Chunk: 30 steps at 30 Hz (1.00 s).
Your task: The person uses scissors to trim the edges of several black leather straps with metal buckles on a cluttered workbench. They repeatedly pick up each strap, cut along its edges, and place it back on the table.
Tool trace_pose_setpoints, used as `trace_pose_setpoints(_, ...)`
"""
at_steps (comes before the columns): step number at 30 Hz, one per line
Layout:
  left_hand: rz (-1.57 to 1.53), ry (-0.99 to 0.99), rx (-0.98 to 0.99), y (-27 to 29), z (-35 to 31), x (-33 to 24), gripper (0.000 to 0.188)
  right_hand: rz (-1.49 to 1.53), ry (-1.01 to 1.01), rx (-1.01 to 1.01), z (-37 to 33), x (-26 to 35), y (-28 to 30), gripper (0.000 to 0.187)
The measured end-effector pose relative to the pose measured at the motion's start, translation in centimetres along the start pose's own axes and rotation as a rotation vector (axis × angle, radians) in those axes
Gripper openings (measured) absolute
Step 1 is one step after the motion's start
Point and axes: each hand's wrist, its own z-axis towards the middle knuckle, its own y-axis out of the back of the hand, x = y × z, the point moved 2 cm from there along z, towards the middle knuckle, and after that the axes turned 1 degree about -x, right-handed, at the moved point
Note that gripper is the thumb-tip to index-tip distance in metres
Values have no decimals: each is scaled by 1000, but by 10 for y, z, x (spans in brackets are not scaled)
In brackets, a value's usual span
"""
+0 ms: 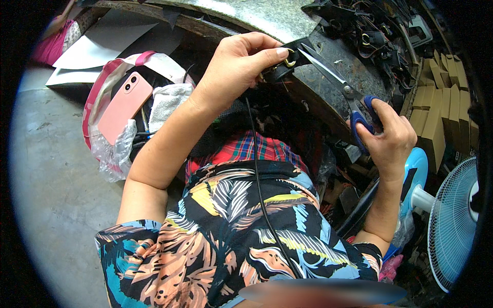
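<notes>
One right hand gripped blue-handled scissors by the handle loops, blade tips close to a black strap. Farther out, the left hand pinched that strap, beside its gold-coloured ring. Beyond, more dark straps lay heaped on the workbench.

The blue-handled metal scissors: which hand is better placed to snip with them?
Probably the right hand: it holds the blue-handled metal scissors, whose tips point toward the black strap-like piece that the left hand pinches.
</notes>
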Motion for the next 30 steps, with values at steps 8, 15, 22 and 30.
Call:
trace_pose_setpoints(8, -16, -39, 46, 3, 1, 0, 19, 21, -18, 45, 4, 5, -6, 38)
trace_pose_setpoints(15, -13, -219, 145, -11, 5, 3, 22, 1195, -572, 116, 36, 2, -42, 34)
trace_pose_setpoints(22, -53, -122, 238, -13, 12, -6, 29, 1437, -476, 131, 69, 23, -70, 45)
trace_pose_setpoints(30, -138, -46, 458, 3, 20, -9, 27, 1374, -473, 0, 77, 1, -90, 41)
